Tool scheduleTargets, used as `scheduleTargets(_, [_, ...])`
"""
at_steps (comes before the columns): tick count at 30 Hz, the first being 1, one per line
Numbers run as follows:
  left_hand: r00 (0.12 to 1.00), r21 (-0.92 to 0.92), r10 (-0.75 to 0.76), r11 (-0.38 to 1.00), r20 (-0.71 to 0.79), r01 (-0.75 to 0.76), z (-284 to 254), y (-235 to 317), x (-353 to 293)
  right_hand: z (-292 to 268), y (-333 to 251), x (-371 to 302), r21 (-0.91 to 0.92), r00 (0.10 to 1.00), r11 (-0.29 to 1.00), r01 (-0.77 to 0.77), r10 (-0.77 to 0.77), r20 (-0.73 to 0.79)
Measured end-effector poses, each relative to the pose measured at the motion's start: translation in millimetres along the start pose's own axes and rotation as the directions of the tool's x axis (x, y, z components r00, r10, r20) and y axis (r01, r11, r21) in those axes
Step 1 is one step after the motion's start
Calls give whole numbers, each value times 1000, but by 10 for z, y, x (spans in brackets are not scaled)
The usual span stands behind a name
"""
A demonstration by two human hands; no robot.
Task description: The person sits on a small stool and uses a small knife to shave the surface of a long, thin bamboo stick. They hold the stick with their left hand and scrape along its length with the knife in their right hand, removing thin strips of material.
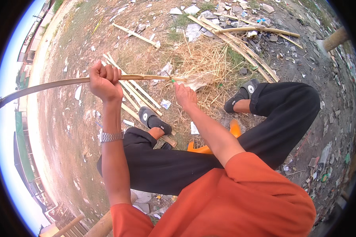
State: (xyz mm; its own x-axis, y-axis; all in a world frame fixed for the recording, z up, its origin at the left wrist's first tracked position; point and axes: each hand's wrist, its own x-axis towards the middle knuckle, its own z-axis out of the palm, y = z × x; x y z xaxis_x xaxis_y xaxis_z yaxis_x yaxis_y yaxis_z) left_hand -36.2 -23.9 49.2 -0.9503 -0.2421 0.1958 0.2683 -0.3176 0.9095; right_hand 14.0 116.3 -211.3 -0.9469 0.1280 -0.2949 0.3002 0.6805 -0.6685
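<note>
My left hand, a metal-banded watch on its wrist, is closed in a fist round a long bamboo strip. The strip runs from the far left rim, bending in the fisheye picture, to a pale end near my right hand. That hand is closed at this end, gripping a small tool with a green part; a thin dark edge shows across the strip there, too small to make out fully. Beneath the strip's end lies a heap of pale shavings.
Split bamboo strips lie by my left foot. More bamboo pieces are piled at the far right. An orange plastic object sits between my legs, partly hidden by my right arm. Litter covers the ground; a wooden post stands at right.
</note>
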Motion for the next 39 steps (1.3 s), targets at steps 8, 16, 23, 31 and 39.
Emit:
scheduleTargets(8, [999,11,19,1000,-41,-18,-261,204,-42,-400,1100,243,-377,946,907,-186,269,179])
scheduleTargets(16, [999,-29,40,999,17,-40,43,21,29,-366,921,6,157,999,987,-32,33,-6])
scheduleTargets(23, [999,-30,38,999,29,-37,114,-34,-11,-281,-259,98,260,992,964,58,-85,93])
scheduleTargets(31, [1000,74,-4,997,8,4,149,7,-151,-26,1,62,-43,998,998,51,-50,30])
scheduleTargets(39, [993,29,55,998,-105,-53,-54,37,44,4,375,-3,138,993,990,-21,4,120])
